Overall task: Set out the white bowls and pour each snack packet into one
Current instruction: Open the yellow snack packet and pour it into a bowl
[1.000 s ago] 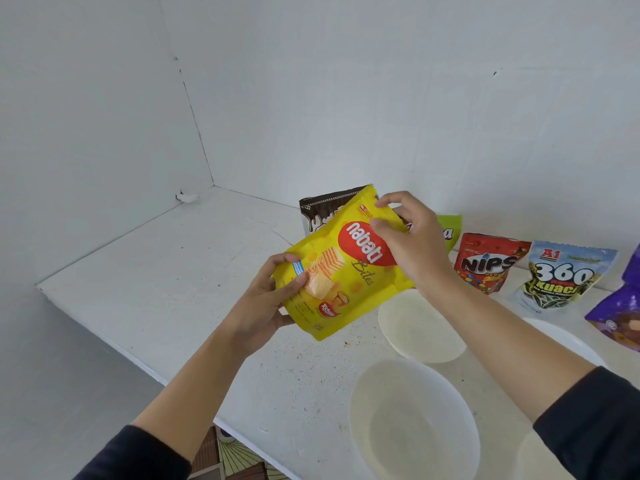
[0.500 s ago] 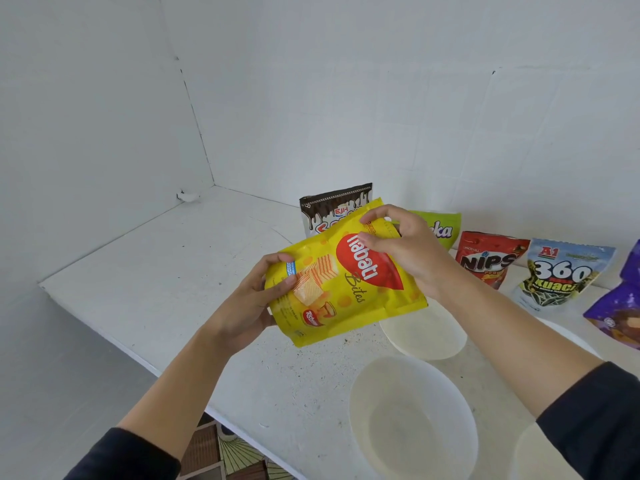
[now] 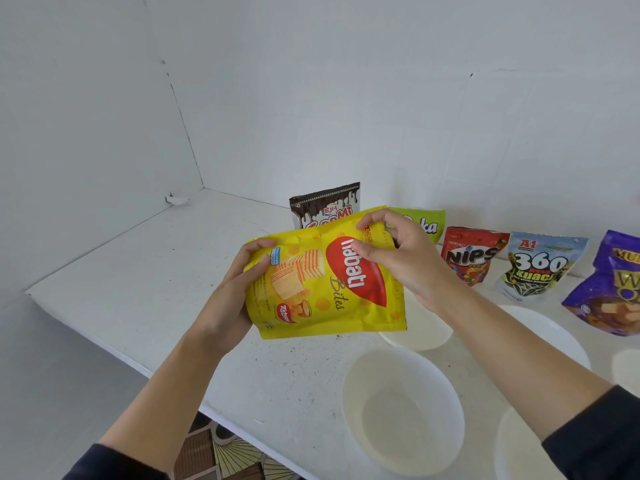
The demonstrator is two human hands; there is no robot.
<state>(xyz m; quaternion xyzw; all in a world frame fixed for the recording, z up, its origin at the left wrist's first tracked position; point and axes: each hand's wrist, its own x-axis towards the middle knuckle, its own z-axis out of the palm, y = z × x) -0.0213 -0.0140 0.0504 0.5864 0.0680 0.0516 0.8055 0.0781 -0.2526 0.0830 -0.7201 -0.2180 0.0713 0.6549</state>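
I hold a yellow Nabati Bites packet [image 3: 322,292] sideways in the air above the counter. My left hand [image 3: 232,296] grips its left end, fingers curled round the edge. My right hand [image 3: 398,258] pinches the packet's upper right corner between thumb and fingers. Several empty white bowls stand below: a near one [image 3: 403,410], one under the packet [image 3: 420,330], and one behind my right forearm [image 3: 550,334]. Against the wall stand a brown chocolate packet [image 3: 325,206], a green packet [image 3: 427,225], a red Nips packet [image 3: 472,254], a 360 Kuaci packet [image 3: 538,268] and a purple packet [image 3: 609,285].
The white counter [image 3: 156,271] runs back into a corner with white walls on the left and behind. Its front edge drops to a patterned floor [image 3: 228,455]. More white bowl rims show at the lower right [image 3: 516,452] and far right [image 3: 627,368].
The yellow packet has turned flatter and dropped slightly, its logo now lying more sideways. My right hand shifted its pinch toward the packet's upper right corner; the left hand kept its grip.
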